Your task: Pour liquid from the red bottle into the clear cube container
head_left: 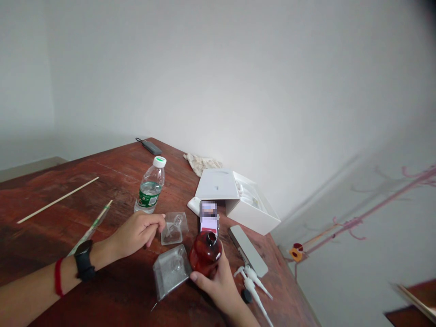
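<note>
In the head view an amber bottle (204, 255), its neck uncapped, is gripped from the right and below by my right hand (221, 284). My left hand (145, 228) hovers palm down with its fingers curled together; the inside of the fingers is hidden. Just beyond its fingertips lies a clear plastic package (179, 230). A larger clear plastic package (172, 272) is between my hands, beside the bottle. Behind my left hand stands a water bottle (150, 190) with a green label and white cap. White pump heads (254, 290) and a black cap (246, 296) lie right of my right hand.
A phone (208, 215) with a lit screen leans near the open white box (252, 218). A grey-white flat case (248, 250) lies to the right. Two thin sticks (57, 200) (98, 218) are on the left. A cloth (200, 163) and a dark device (150, 146) sit farther back.
</note>
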`<state>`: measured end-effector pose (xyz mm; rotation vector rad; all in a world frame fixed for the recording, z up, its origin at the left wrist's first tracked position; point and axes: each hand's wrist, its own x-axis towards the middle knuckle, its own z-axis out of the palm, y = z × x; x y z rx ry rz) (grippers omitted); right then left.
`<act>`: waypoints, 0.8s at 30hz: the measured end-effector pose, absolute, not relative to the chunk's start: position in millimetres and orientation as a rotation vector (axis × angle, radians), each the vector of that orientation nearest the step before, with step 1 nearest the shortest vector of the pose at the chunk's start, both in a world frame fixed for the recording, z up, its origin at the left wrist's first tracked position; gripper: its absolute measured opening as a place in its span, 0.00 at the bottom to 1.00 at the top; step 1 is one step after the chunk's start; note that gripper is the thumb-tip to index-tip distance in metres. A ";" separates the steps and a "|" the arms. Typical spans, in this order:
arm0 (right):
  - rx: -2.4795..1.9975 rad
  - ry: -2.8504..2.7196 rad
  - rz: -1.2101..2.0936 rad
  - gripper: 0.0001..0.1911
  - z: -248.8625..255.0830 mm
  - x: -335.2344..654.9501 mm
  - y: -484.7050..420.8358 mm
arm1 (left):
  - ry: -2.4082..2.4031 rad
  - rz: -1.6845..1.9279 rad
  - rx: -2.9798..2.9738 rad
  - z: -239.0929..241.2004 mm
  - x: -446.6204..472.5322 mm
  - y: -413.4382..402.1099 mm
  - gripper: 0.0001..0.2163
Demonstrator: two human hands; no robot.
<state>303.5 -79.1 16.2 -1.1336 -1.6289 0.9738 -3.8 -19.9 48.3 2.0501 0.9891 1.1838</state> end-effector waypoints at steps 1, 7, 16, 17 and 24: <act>-1.135 -1.633 0.978 0.51 16.5 303.4 -79.1 | 0.991 1.180 2.052 48.5 -3.8 -20.4 0.13; -1.093 -1.650 0.985 0.49 14.3 303.0 -77.8 | 1.038 1.195 2.039 51.5 -2.6 -22.1 0.15; -1.120 -1.658 0.945 0.51 14.9 303.6 -78.2 | 1.058 1.328 2.014 51.5 1.6 -19.3 0.12; -1.120 -1.666 0.940 0.50 15.5 303.4 -78.2 | 1.075 1.342 2.040 51.0 1.7 -18.6 0.11; -1.134 -1.661 0.953 0.53 9.5 306.2 -75.4 | 1.064 1.480 2.138 55.4 2.4 -17.1 0.08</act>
